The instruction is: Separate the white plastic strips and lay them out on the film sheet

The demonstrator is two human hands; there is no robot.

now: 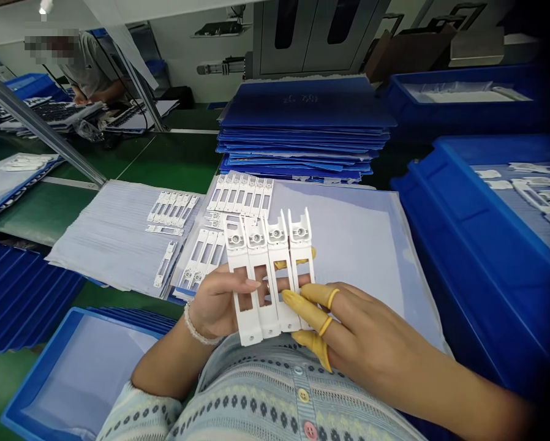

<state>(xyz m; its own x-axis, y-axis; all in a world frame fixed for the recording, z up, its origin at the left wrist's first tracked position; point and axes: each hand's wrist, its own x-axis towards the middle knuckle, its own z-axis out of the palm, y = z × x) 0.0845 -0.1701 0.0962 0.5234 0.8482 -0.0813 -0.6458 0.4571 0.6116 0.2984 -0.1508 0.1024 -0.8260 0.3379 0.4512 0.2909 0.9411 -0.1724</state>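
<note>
Several long white plastic frames [270, 315], each with a rectangular window and a pronged end with a round boss, are fanned side by side in front of my body. My left hand [217, 297] grips them from the left, thumb across the front and fingers behind, partly seen through the windows. Yellow finger cots cover some fingertips. My right hand [348, 321], with yellow cots on thumb and two fingers, is closed at the lower right of the rightmost frame. Beyond them, more white frames [241, 193] lie in rows on a pale sheet [339, 226].
To the left, a stack of pale sheets [105, 239] bears smaller groups of frames. A stack of blue boards [302, 141] stands behind. Blue bins [468, 245] line the right, and a blue tray [68, 324] sits low left. A person [95, 73] works at the far left.
</note>
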